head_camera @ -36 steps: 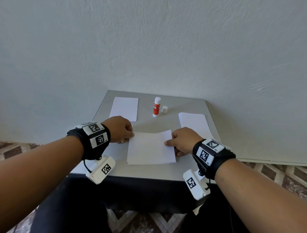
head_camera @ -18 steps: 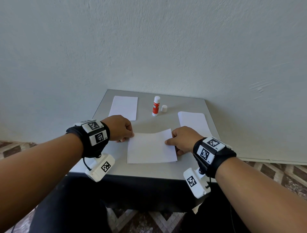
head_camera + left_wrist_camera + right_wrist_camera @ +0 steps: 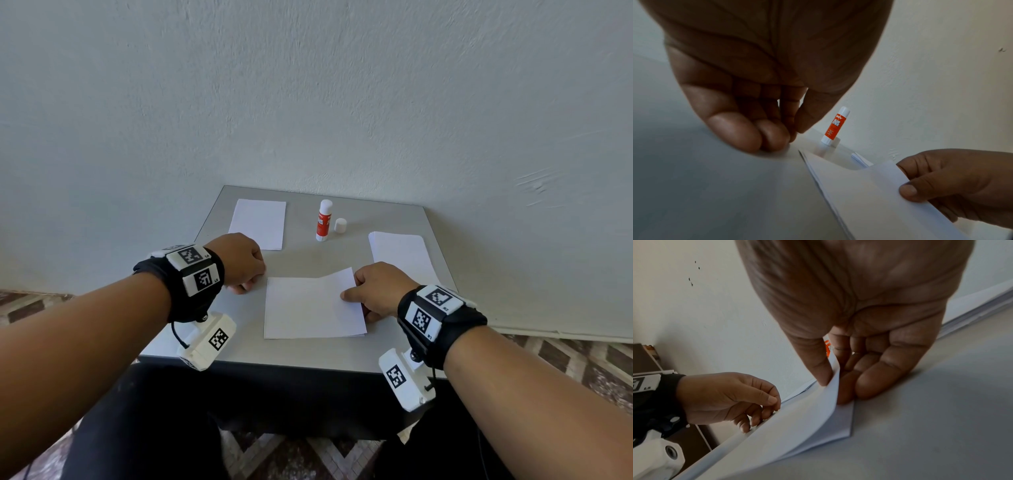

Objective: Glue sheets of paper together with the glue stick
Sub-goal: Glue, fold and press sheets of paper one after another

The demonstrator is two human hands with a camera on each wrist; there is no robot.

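A small stack of white sheets [image 3: 313, 308] lies in the middle of the grey table [image 3: 308, 354]. My right hand [image 3: 352, 292] pinches the right edge of the top sheet [image 3: 797, 415] between thumb and fingers, so its far right corner stands raised. My left hand [image 3: 251, 274] rests with fingers curled at the stack's far left corner; in the left wrist view the fingertips [image 3: 774, 138] touch the table beside the sheets and hold nothing. The red-and-white glue stick [image 3: 323, 221] stands uncapped at the back, with its white cap [image 3: 340, 225] beside it.
Another white paper stack [image 3: 258, 222] lies at the back left, and a third [image 3: 399, 255] at the right edge. A pale wall rises directly behind the table. The table's near edge is just in front of my wrists.
Barely anything differs: both hands stay at the centre stack and the right hand keeps the top sheet's right edge raised.
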